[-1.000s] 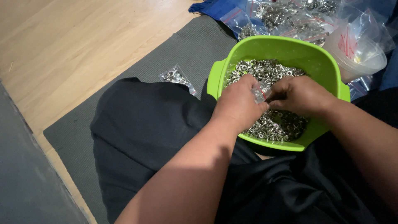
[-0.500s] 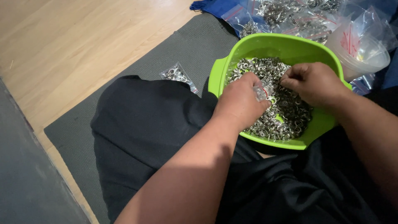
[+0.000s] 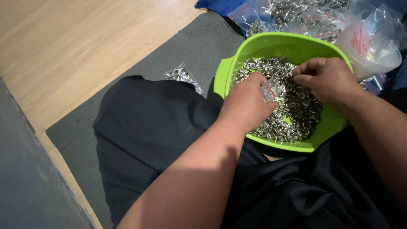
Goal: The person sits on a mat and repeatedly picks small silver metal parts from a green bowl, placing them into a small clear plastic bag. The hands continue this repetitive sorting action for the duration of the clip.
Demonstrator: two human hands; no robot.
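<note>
A lime-green plastic bowl (image 3: 271, 44) rests on my lap, filled with several small silver metal rings (image 3: 296, 110). My left hand (image 3: 248, 101) sits over the bowl's near-left side, closed on a small clear plastic bag (image 3: 268, 92) with a red strip at its mouth. My right hand (image 3: 324, 78) hovers over the rings just right of the bag, its fingertips pinched together over the pile; whether rings are between them is hidden.
A small filled clear bag (image 3: 182, 75) lies on the grey mat (image 3: 186, 46) left of the bowl. Several filled bags (image 3: 292, 15) and a clear plastic cup (image 3: 373, 53) sit behind the bowl. Wooden floor (image 3: 76, 42) lies to the left.
My right hand has lifted from the near side of the pile toward the bowl's far right and come back beside the bag. My left hand stays put with the bag.
</note>
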